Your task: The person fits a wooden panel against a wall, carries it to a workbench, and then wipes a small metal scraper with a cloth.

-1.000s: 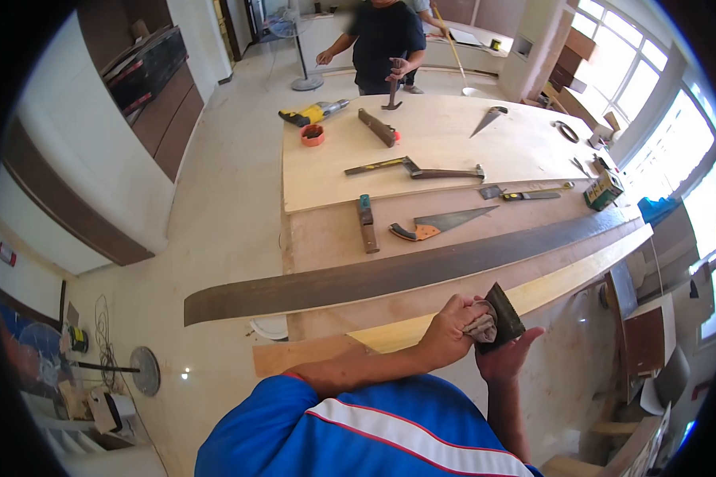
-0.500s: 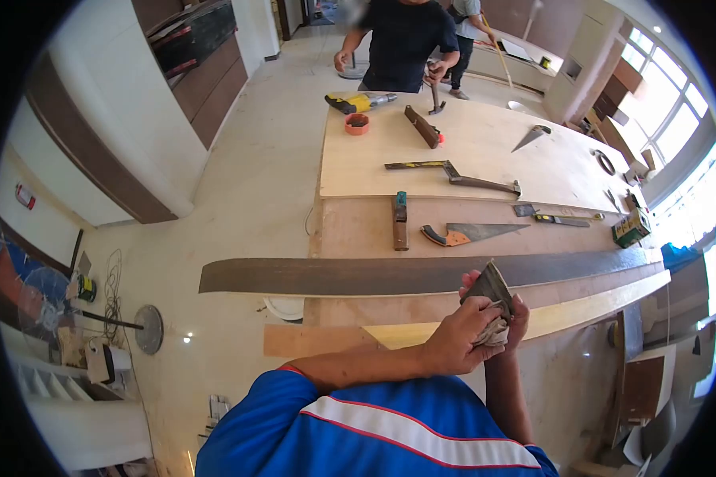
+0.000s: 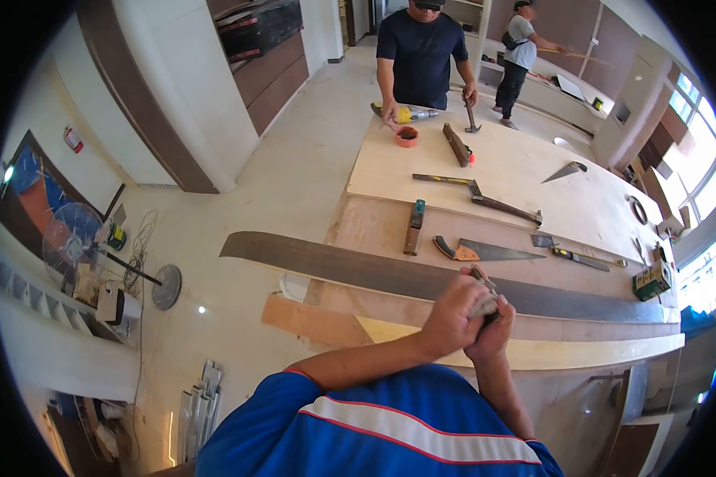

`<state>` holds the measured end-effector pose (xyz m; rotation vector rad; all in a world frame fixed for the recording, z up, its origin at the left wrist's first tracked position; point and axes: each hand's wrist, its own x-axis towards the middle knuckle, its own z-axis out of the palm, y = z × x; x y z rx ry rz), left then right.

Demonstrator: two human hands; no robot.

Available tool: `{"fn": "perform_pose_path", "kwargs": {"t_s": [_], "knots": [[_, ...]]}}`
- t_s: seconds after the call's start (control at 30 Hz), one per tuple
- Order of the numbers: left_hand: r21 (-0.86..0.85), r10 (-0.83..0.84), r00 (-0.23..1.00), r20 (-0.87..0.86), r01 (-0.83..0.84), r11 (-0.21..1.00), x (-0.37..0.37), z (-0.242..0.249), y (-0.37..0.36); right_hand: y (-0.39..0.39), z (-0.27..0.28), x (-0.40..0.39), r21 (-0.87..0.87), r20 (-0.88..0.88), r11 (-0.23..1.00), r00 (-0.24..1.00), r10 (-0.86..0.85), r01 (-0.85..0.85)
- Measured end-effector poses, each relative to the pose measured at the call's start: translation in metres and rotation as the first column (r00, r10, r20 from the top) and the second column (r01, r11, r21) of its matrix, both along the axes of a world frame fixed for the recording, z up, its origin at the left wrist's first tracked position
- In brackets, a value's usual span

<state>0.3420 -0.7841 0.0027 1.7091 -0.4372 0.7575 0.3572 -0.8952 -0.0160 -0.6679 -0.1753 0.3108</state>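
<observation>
My left hand [image 3: 452, 316] is closed on a crumpled greyish rag [image 3: 483, 307], pressing it against a flat, dark, scraper-like piece. My right hand [image 3: 492, 334] closes around that flat piece [image 3: 480, 276] from the other side; its full shape is hidden by my fingers. Both hands are together over a long dark-brown strip [image 3: 334, 261] lying across the bench. Just beyond them is a handsaw [image 3: 485, 250] with an orange and black handle. A wooden hand plane [image 3: 414, 228] rests to its left.
A person in a dark shirt [image 3: 422, 60] holds a hammer [image 3: 471, 117] and reaches to an orange round container [image 3: 406, 137] beside a yellow power tool [image 3: 410, 114]. A second person [image 3: 520, 60] stands behind. A pale strip [image 3: 549, 355] runs along the near edge; a fan [image 3: 75, 238] stands left.
My view has tilted and shifted. My hands have closed more tightly over the rag and the flat piece, hiding most of it. The dark-shirted person has reached to the orange container.
</observation>
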Motion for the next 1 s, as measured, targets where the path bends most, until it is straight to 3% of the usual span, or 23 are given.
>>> {"fn": "perform_pose_path", "kwargs": {"t_s": [0.13, 0.17, 0.27, 0.3, 0.4, 0.43, 0.53, 0.57, 0.7, 0.8, 0.83, 0.93, 1.0], "knots": [[0.026, 0.006, 1.000, -0.011, -0.005, 1.000, 0.001, -0.001, -0.019, -0.017, 0.005, 0.004, 0.020, -0.007, 0.999, 0.999, 0.040, -0.040], [0.050, 0.090, 0.996, 0.026, -0.091, 0.995, 0.010, -0.010, -0.019, -0.020, 0.003, 0.002, 0.077, -0.104, 0.996, 0.994, 0.044, -0.036], [-0.010, 0.107, 0.938, -0.330, -0.117, 0.993, 0.017, -0.024, -0.013, -0.028, -0.006, 0.003, -0.014, -0.021, 0.999, 0.999, 0.039, -0.039], [0.076, 0.206, 0.950, -0.233, -0.194, 0.978, 0.015, -0.028, -0.022, -0.030, -0.005, 0.002, -0.004, 0.019, 0.999, 0.999, 0.048, -0.048], [-0.097, 0.039, 0.997, -0.073, -0.046, 0.994, -0.006, 0.009, -0.039, -0.037, 0.005, 0.010, 0.023, 0.064, 0.999, 0.997, 0.033, -0.035], [-0.078, 0.076, 0.997, -0.026, -0.078, 0.994, -0.005, 0.013, -0.041, -0.041, 0.004, 0.016, 0.019, 0.086, 0.999, 0.995, 0.047, -0.049], [-0.142, -0.077, 0.921, -0.383, 0.024, 0.990, -0.001, -0.021, -0.030, -0.047, -0.012, 0.027, -0.103, 0.124, 0.982, 0.982, -0.144, 0.157], [-0.166, -0.132, 0.864, -0.486, 0.056, 0.984, -0.001, -0.025, -0.029, -0.049, -0.016, 0.031, -0.146, 0.062, 0.966, 0.976, -0.206, 0.214], [0.099, 0.016, 0.955, -0.296, 0.014, 0.995, -0.012, -0.026, -0.036, -0.051, -0.013, 0.028, -0.379, 0.083, 0.877, 0.955, -0.284, 0.294], [0.023, 0.002, 0.894, -0.447, 0.010, 1.000, -0.001, -0.054, -0.034, -0.051, -0.008, 0.019, -0.459, 0.170, 0.829, 0.947, -0.271, 0.320], [0.138, 0.133, 0.926, -0.354, -0.089, 0.986, -0.001, -0.047, -0.036, -0.053, -0.001, 0.016, -0.434, 0.164, 0.848, 0.953, -0.256, 0.303], [-0.355, -0.206, 0.669, -0.714, -0.092, 0.930, -0.004, -0.032, -0.031, -0.066, -0.005, 0.019, -0.317, 0.118, 0.908, 0.961, -0.250, 0.275], [-0.593, -0.402, 0.649, -0.646, -0.095, 0.799, 0.001, -0.039, -0.020, -0.084, -0.015, 0.023, -0.282, 0.021, 0.923, 0.964, -0.266, 0.261]]}}
